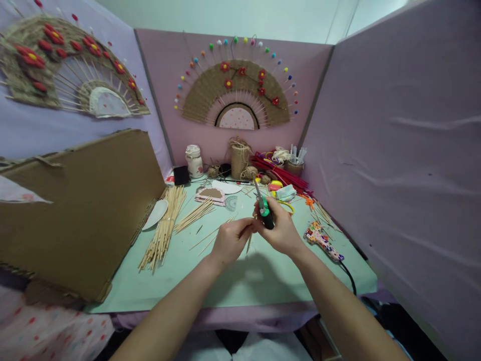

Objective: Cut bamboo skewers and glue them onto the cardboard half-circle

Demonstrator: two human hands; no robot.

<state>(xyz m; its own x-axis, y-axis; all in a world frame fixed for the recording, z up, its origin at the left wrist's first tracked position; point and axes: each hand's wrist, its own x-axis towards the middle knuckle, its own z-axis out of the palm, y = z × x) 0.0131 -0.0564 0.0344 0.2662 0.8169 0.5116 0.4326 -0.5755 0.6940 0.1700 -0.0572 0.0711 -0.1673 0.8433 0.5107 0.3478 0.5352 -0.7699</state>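
My right hand (280, 228) is wrapped round a green-and-black cutter (266, 213), its narrow metal blade pointing up and away from me. Close beside it, my left hand (233, 240) is closed with the fingertips pinched on a thin bamboo stick (248, 244), whose lower end shows beneath the hands. The two hands meet over the middle of the green table; the fingers partly hide the stick's upper part. A few loose sticks (210, 240) lie on the table just left of my left hand.
A tied bundle of bamboo sticks (165, 225) and a looser pile (195, 214) lie left. A patterned glue gun (323, 241) with a black cord rests right. Twine (239, 160), a jar (194, 161) and red pipe cleaners (280, 170) line the back. Cardboard (82, 210) stands left.
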